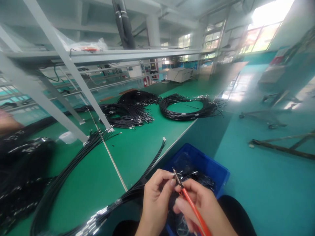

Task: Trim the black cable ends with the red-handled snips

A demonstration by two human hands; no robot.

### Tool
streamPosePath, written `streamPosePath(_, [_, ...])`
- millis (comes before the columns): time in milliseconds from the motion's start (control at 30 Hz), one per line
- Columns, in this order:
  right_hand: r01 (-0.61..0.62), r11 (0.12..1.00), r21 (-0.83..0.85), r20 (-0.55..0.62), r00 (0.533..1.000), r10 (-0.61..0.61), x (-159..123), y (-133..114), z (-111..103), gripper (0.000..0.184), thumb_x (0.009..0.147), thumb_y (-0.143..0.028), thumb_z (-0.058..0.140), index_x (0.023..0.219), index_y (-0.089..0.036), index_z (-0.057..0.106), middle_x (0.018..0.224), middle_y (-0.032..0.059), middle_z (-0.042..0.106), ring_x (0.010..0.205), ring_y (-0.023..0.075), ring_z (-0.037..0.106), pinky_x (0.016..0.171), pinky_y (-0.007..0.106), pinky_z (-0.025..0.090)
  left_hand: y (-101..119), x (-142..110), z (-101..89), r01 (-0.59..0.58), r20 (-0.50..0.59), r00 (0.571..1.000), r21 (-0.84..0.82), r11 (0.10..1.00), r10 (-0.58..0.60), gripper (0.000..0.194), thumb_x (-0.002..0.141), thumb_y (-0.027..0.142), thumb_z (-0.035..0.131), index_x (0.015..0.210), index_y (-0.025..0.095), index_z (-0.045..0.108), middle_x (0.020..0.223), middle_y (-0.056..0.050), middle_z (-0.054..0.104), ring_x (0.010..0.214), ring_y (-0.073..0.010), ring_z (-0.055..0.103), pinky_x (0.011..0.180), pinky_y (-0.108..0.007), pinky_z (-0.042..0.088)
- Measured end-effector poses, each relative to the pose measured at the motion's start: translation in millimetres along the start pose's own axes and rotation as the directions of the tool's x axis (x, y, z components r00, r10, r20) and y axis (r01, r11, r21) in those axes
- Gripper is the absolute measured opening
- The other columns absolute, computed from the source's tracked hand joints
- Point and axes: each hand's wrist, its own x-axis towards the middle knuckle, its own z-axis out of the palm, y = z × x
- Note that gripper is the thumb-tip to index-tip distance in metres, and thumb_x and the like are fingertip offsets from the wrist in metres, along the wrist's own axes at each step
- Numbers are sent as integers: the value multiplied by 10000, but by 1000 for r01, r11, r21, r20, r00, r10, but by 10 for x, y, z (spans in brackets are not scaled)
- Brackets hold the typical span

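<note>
Table (145, 147), green: ahead of my hands and to their left.
Long bundle of black cables (129, 195): looped out to my left hand's left, passing close beside it.
Heap of black cables (136, 119): far ahead of my left hand, ends loose.
Coil of black cable (176, 114): well ahead of both hands, right of the heap.
Blue bin (211, 160), with shiny dark contents (203, 179): below and just beyond my hands.
Left hand (157, 196): thumb and forefinger pinched on a small piece.
Right hand (197, 200): closed around the handles of red-handled pliers (193, 206), whose slim tip stands at my left fingertips.
Small piece (173, 176): in my left pinch, beside that tip (a cable end, perhaps; too small to tell).
Status, my judgement: this piece is mid-work, unfinished; the coil is gathered into a ring; the long bundle's ends lie loose. What remains, I cannot count.
</note>
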Motion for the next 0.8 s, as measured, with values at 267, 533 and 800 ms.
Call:
streamPosePath(267, [-17,999,-42,-56,998,15,-9,5,-23,209,688,-202,628,843,-150,498,591,-2,666,278,20,417,297,134,285,-32,-10,13,19,4,1000,102,995,-20,88,838,213,564,778,199,627,725,8,571,664,-135,545,618,-222,439])
streamPosePath(533, [-47,997,-63,-38,998,44,-20,-34,-26,215,698,-245,638,827,-164,486,539,-35,634,261,18,399,277,128,272,-35,-9,6,25,22,999,189,982,-30,94,843,220,554,778,200,618,709,9,574,656,-139,548,612,-226,426])
streamPosePath(800, [-21,1000,5,11,1000,21,-42,13,-164,259,684,-290,657,827,-185,467,493,-55,604,256,9,352,289,129,247,-65,16,-2,57,-40,998,161,985,-51,74,823,231,574,811,183,629,756,-19,619,674,-151,553,618,-233,439])
